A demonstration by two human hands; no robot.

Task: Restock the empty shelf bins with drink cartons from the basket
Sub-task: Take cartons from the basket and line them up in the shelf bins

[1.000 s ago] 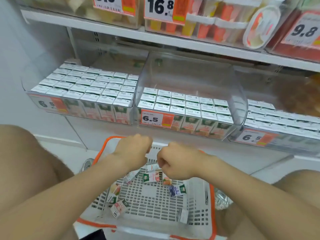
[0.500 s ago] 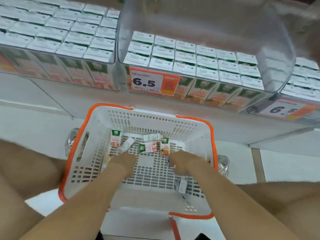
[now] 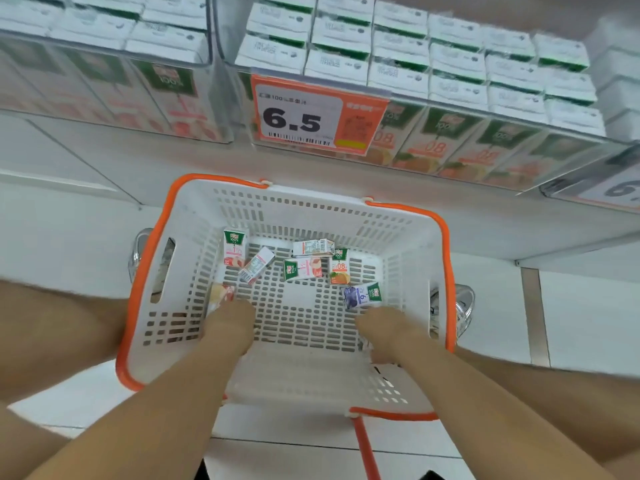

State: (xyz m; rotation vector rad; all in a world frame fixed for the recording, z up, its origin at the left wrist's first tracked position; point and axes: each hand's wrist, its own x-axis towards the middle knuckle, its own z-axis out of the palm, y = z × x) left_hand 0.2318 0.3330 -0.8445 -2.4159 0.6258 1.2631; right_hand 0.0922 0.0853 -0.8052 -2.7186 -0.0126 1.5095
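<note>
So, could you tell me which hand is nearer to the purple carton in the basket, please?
Right. The right hand sits beside the purple carton, nearly touching; the left hand is well off to its left, across the basket.

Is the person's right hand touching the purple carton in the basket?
Cannot tell. In the head view the right hand sits right at the purple carton's near edge; blur hides any gap or contact.
</note>
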